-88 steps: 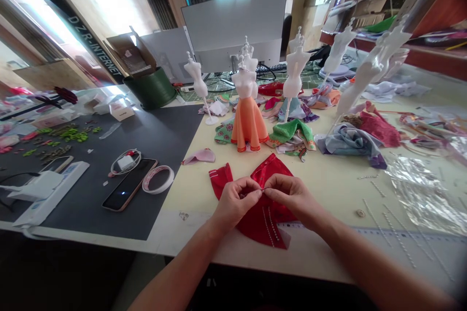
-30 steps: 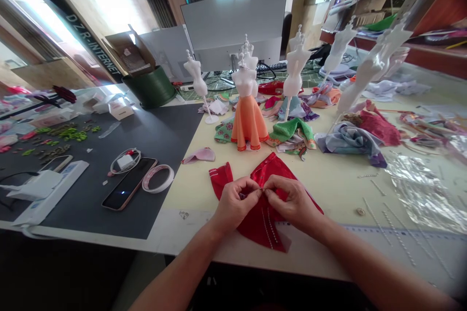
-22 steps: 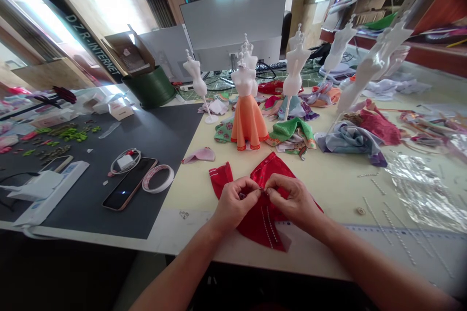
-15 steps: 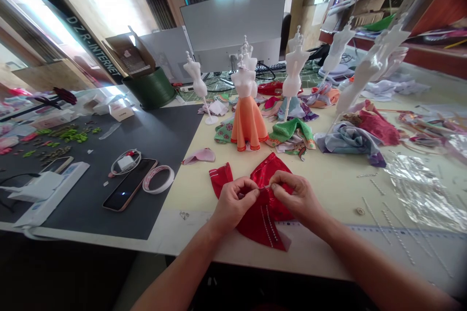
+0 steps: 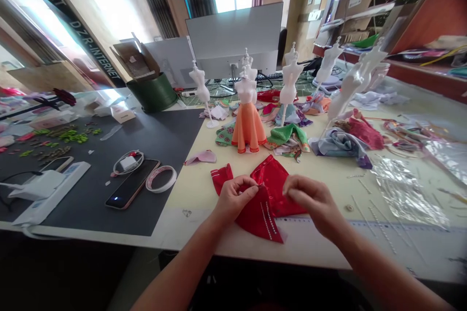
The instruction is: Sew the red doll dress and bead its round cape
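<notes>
My left hand (image 5: 237,198) pinches the top edge of a small red garment piece (image 5: 255,218) between thumb and fingertips. Two rows of small pale beads or stones run down this piece. To its right, my right hand (image 5: 310,199) is raised with thumb and forefinger pressed together; whatever is in that pinch is too small to make out. Beneath and behind the hands spreads a shinier red cloth (image 5: 270,172), and a red strip (image 5: 221,176) with pale beads at its end lies left of it.
Behind the cloth stands a white mini dress form in an orange skirt (image 5: 249,129), among bare forms (image 5: 291,80) and heaped fabric scraps (image 5: 288,136). Tape (image 5: 161,179) and a phone (image 5: 131,184) lie left. Bead strands (image 5: 381,228), a ruler (image 5: 365,226) and crinkled clear plastic (image 5: 404,194) lie right.
My right hand has left the red garment's edge and moved right, its fingers still pinched. My left hand keeps its hold. The view has shifted slightly.
</notes>
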Demonstrator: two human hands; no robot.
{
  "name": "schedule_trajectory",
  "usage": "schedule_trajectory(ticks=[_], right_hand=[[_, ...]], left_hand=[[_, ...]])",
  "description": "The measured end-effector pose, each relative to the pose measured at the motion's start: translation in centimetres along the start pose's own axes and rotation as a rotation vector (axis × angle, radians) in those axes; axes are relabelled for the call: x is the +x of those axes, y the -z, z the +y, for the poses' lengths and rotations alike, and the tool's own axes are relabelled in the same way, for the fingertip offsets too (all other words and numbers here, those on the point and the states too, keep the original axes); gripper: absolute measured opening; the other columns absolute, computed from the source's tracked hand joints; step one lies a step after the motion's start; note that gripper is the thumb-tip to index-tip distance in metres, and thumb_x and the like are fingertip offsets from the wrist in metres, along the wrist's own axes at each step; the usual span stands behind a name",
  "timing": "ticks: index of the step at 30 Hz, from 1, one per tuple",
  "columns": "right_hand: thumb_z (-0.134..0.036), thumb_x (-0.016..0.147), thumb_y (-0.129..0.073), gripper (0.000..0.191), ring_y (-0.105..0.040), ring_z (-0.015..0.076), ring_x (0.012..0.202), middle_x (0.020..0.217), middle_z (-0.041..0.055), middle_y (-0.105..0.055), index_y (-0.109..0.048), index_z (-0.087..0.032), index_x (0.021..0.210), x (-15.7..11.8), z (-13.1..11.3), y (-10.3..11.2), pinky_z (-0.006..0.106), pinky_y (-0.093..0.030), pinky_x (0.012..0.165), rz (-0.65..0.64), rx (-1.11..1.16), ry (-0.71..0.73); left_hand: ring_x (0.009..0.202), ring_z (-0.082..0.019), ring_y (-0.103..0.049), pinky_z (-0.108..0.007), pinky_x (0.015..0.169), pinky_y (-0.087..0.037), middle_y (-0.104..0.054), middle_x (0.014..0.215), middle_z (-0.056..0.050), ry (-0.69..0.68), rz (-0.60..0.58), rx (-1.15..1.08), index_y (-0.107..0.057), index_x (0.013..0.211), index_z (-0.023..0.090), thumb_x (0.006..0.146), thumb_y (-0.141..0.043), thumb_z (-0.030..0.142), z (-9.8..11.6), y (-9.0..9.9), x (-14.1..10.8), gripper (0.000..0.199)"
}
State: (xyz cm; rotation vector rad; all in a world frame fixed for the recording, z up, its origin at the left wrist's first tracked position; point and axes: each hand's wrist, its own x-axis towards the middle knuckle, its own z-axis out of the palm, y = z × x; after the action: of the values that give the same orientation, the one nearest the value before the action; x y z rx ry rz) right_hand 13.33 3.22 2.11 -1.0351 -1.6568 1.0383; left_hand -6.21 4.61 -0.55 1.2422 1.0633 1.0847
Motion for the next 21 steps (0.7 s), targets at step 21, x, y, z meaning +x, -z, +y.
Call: schedule_trajectory(ticks=[21], right_hand=[[-0.025, 0.083, -0.053, 0.015, -0.053, 0.0141, 0.061, 0.065, 0.0003, -0.058, -0.055, -0.018, 0.07, -3.7, 0.5, -4.8, 0.024, -0.044, 0.058, -0.023, -0.192, 0.03]], left_hand=[[0.076, -0.014, -0.056, -0.024, 0.067, -0.044, -0.061, 0.081, -0.004, -0.096, -0.28, 0.195, -0.063, 0.092, 0.015, 0.076, -0.066, 0.032, 1.7, 1.8, -1.1, 0.024]])
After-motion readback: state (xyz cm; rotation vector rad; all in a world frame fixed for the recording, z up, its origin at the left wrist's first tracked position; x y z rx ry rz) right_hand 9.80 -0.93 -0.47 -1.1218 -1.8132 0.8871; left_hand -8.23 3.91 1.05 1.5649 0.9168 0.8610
